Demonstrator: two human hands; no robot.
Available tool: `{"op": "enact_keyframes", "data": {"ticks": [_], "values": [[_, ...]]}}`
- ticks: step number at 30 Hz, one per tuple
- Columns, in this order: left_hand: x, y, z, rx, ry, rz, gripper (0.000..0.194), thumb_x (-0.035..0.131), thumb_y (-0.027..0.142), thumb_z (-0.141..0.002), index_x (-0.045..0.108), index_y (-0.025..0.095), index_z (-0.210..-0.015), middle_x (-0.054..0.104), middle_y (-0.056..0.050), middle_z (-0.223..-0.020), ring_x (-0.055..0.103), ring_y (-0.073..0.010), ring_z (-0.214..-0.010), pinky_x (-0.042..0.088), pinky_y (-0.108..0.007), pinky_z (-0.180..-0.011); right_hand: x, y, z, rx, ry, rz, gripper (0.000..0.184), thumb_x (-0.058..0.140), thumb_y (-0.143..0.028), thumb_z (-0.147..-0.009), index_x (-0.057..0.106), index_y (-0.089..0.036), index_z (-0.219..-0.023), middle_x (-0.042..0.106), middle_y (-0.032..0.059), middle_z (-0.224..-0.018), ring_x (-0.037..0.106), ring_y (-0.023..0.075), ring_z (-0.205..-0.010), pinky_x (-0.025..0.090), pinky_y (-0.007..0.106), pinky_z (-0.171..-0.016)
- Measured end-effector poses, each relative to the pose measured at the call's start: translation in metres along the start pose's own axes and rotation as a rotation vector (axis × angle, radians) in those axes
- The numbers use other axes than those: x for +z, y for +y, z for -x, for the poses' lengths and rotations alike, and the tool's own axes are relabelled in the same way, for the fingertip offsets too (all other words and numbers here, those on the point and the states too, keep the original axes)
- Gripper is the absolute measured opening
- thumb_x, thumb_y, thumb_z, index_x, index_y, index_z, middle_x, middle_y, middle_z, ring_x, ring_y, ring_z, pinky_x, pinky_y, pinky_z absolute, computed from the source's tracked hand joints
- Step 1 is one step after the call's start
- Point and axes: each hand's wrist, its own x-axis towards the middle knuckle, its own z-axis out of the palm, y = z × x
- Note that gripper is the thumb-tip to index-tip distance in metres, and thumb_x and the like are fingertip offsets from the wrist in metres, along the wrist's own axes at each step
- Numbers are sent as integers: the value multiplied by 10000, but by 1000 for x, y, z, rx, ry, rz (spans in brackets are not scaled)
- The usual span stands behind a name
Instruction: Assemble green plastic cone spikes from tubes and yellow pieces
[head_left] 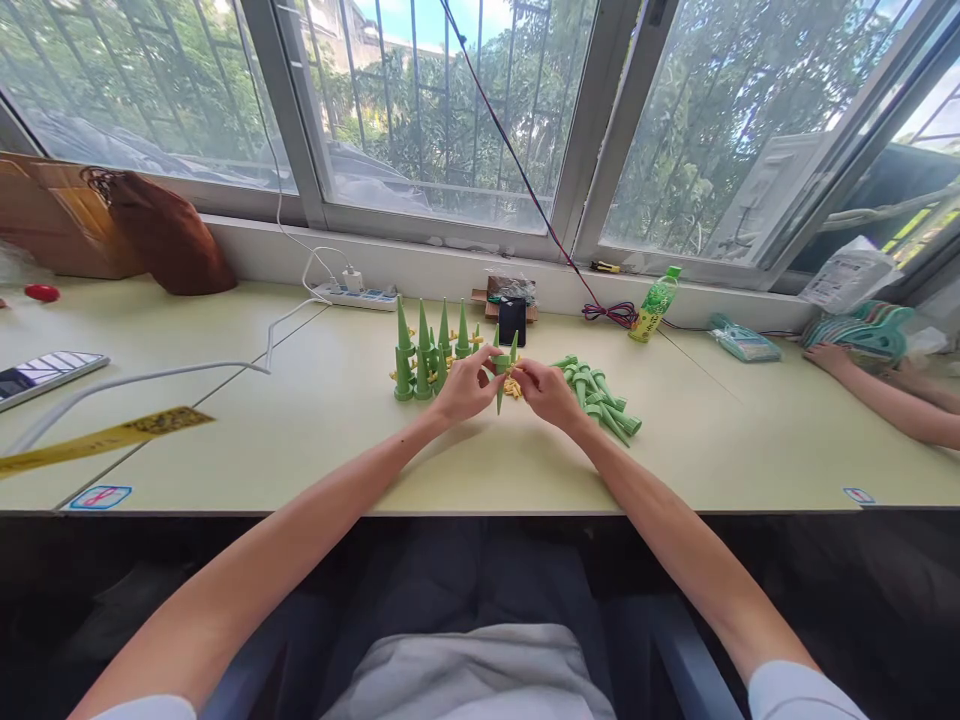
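Observation:
My left hand (466, 387) is closed around a green plastic watering spike (500, 402), whose pointed end hangs down between my hands. Close against it, my right hand (551, 392) pinches a small yellow plastic valve (513, 371), partly covered by my fingers. Beneath them lies a little heap of loose yellow valves (513, 388). To the left, several green spikes (403, 375) stand point up in rows, with yellow valves sticking out of their sides. Right of my right hand, a pile of green spikes (600, 395) lies loosely on its side.
A dark phone (512, 322) sits behind my hands, and a green drink bottle (655, 305) stands back right. A white cable (172, 372) crosses the table (330, 460) from a power strip (356, 297). At far right, another person's hand (829, 358) is near teal hangers (862, 335).

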Motion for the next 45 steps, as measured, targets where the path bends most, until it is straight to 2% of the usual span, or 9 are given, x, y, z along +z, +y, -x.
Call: {"op": "enact_keyframes", "data": {"ticks": [8,11,15,19,25,28,31,39,45], "values": [[1,-2,2,48,12,-27,285,604,273,-840,577,187,-1110,646,-9,-833,547,-90,-551,472,-237,-618,6,6,-2,43,28,-87,377,444,-492,-939,508,-198,-711,441,-28,-535,391,118,-528,314,253,-531],[2,-4,3,79,19,-39,280,596,259,-850,575,188,-1120,630,-5,-824,550,-94,-568,476,-235,-625,6,4,-2,112,-10,-212,429,438,-563,-928,518,-200,-713,430,-33,-492,391,113,-462,318,256,-484],[3,-5,4,156,31,-44,258,586,244,-866,584,190,-1118,633,-18,-880,548,-89,-583,481,-231,-632,3,-2,-2,265,-112,-472,470,445,-628,-902,457,-221,-669,327,-73,-404,262,86,-349,265,255,-391],[3,-4,4,183,20,-38,296,580,240,-879,582,198,-1172,646,-33,-954,540,-75,-576,481,-225,-633,2,-7,-5,349,-130,-677,416,497,-537,-892,425,-224,-628,284,-88,-369,215,75,-332,216,244,-357],[3,-4,2,209,17,-26,382,503,223,-933,532,207,-1314,651,-29,-904,524,-73,-568,474,-217,-622,-2,-11,-8,495,-83,-863,335,518,-385,-852,391,-227,-586,241,-92,-339,226,75,-321,178,225,-348],[4,-6,2,271,29,-9,395,479,156,-922,550,203,-1308,659,-45,-939,515,-64,-561,478,-211,-615,-5,-11,-9,528,-95,-953,318,501,-327,-843,365,-228,-573,231,-89,-339,228,76,-315,174,221,-348],[5,-7,2,310,21,-9,422,533,119,-878,576,214,-1286,648,-35,-953,506,-51,-553,481,-200,-613,-7,-9,-9,550,-135,-1034,324,460,-285,-848,351,-225,-549,225,-81,-337,223,79,-309,180,222,-346],[2,-7,0,315,5,-46,416,643,132,-853,653,262,-1248,608,-21,-959,546,-39,-572,490,-190,-620,-9,-6,-9,608,-222,-1132,338,420,-272,-856,306,-233,-540,210,-77,-338,217,88,-316,192,220,-341],[0,-7,0,315,11,-75,411,667,198,-868,642,285,-1269,564,-49,-1125,548,-28,-580,515,-207,-630,-11,-4,-10,619,-223,-1159,335,418,-257,-842,277,-234,-538,213,-75,-344,211,85,-316,183,219,-339]]}}
